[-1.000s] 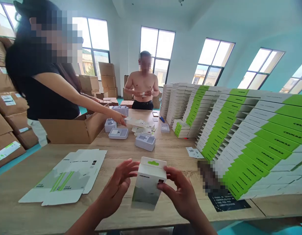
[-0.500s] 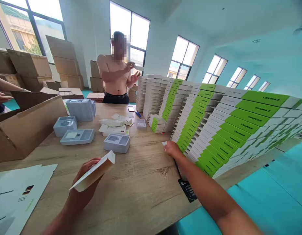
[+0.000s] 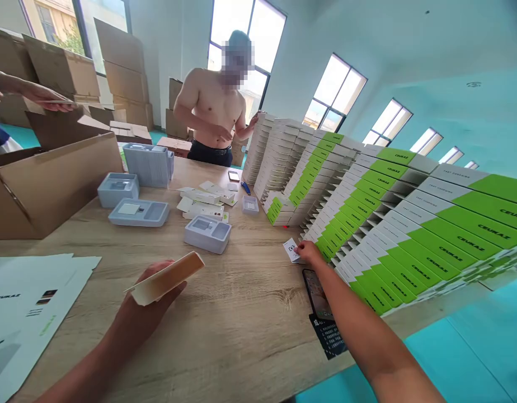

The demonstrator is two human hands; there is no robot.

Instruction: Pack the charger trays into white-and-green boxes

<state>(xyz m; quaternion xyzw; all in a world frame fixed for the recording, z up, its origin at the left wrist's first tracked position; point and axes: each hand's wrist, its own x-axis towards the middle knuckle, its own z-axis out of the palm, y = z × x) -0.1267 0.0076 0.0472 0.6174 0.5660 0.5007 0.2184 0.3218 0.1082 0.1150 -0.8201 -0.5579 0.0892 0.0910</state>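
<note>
Over the table (image 3: 241,330), the right forearm reaches in from the near edge, passing close to the box stacks (image 3: 409,246) along the right side; best to give them clearance. The left hand (image 3: 143,308), raised toward the near left corner, curls its fingers and thumb around a small box (image 3: 168,278); a light squeeze should spare its walls. The right hand (image 3: 311,253) pinches a card (image 3: 291,249) by the stacks' foot, inward from the near edge; edge-only contact should avoid creasing. Whether the card is lifted, I cannot tell.
</note>
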